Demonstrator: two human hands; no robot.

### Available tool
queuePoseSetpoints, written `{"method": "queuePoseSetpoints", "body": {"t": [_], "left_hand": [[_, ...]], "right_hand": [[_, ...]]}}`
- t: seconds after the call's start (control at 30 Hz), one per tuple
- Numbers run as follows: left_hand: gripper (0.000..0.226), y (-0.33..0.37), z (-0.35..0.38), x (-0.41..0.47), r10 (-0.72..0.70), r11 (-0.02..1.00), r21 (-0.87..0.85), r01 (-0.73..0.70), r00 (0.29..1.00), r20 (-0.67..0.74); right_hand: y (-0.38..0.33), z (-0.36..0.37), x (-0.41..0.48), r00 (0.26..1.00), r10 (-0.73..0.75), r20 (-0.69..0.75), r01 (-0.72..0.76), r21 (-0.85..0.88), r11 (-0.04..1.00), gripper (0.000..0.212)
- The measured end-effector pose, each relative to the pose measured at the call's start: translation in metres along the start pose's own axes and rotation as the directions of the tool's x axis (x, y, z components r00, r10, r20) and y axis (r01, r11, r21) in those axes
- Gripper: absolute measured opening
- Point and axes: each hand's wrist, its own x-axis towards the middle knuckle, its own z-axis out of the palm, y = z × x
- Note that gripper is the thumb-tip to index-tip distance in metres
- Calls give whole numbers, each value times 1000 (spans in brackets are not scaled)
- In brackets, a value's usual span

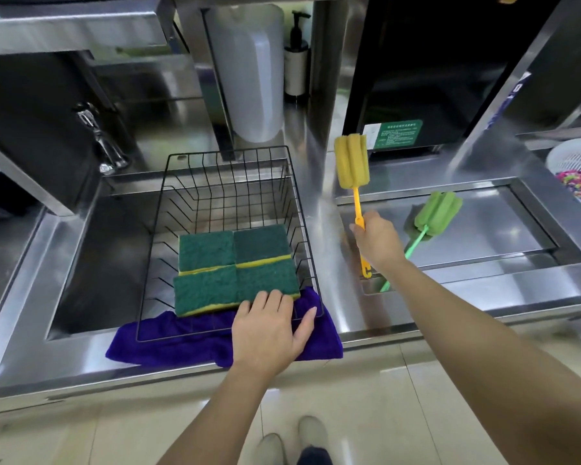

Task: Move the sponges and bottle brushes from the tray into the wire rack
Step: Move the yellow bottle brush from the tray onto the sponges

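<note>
A black wire rack stands over the sink on a purple cloth. Several green-and-yellow sponges lie side by side on its floor. My left hand rests flat on the rack's near edge, fingertips touching the nearest sponge, fingers apart and holding nothing. My right hand grips the orange handle of a yellow bottle brush, held upright just right of the rack. A green bottle brush lies in the steel tray on the right.
A chrome tap stands at the sink's back left. A translucent jug and a pump bottle stand behind the rack. A white colander with colourful bits sits at the far right. My shoes show below.
</note>
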Motion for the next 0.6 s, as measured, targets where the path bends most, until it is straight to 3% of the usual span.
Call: {"method": "queuePoseSetpoints", "body": {"t": [0.13, 0.27, 0.43, 0.6], "left_hand": [[50, -1, -4, 0, -22, 999, -26, 22, 1000, -11], [49, -13, -7, -3, -132, 991, -24, 131, 991, -32], [48, -30, -6, -10, -136, 989, 43, 140, 988, -76], [55, -28, -2, -11, -117, 989, 77, 126, 986, -120]], "right_hand": [[-19, -12, 0, 994, -92, -62, 99, 126, 987, 24], [-45, -19, -2, 981, -163, -110, 186, 249, 951, 28], [-77, -10, -9, 958, -279, -62, 286, 229, 930, 24], [-104, 14, -9, 952, -301, 57, 291, 147, 946, 24]]}}
